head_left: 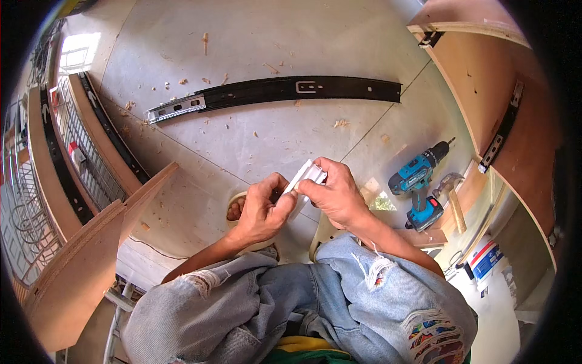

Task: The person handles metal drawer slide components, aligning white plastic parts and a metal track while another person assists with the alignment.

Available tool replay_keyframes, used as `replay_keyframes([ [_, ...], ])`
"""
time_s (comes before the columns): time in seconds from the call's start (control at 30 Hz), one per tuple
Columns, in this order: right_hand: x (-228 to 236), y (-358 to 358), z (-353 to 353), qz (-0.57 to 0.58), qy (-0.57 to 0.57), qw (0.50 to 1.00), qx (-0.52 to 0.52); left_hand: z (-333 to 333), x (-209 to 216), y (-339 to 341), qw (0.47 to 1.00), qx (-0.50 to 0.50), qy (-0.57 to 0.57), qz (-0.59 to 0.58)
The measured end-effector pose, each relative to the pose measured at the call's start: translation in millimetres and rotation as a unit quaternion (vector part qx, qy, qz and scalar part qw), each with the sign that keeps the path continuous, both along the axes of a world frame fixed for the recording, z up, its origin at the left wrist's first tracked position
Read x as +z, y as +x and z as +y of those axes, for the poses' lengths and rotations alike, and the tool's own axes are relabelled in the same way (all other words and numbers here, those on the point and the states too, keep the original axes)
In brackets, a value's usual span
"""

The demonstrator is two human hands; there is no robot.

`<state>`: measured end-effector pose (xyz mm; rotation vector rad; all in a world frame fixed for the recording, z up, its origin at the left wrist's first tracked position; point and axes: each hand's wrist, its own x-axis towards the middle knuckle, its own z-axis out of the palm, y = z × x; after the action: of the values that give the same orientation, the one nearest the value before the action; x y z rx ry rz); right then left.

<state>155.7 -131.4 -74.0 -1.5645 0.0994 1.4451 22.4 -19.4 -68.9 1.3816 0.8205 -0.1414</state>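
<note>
Between my knees, both hands hold a short, shiny white piece [307, 172], long and narrow; whether it is plastic or a folded wrapper I cannot tell. My left hand [262, 209] grips its lower left side, thumb pressed against it. Around the upper right end close the fingers and thumb of my right hand [334, 193]. Beyond my hands, a black drawer slide [260, 92] lies across the tiled floor, its silver inner end pointing left.
Right of my hands lie a teal cordless drill [417, 179] and a wooden-handled hammer [454, 206]. A wooden cabinet [470, 79] with a fitted slide [503, 134] stands at right, near a white bucket [487, 261]. Drawers [112, 142] with slides stand at left. Wood shavings [341, 124] litter the floor.
</note>
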Motion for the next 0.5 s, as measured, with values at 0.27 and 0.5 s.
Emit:
replay_keyframes([
  [0.27, 0.0, -0.2, 1.3, -0.051, 0.045, 0.998, 0.012, -3.1, 5.8, -2.7, 0.99, -0.004, 0.13, -0.059],
  [0.5, 7.3, 1.9, 5.8, -0.17, 0.016, 0.981, 0.09, -0.6, 5.1, -4.5, 0.977, -0.021, 0.199, -0.068],
])
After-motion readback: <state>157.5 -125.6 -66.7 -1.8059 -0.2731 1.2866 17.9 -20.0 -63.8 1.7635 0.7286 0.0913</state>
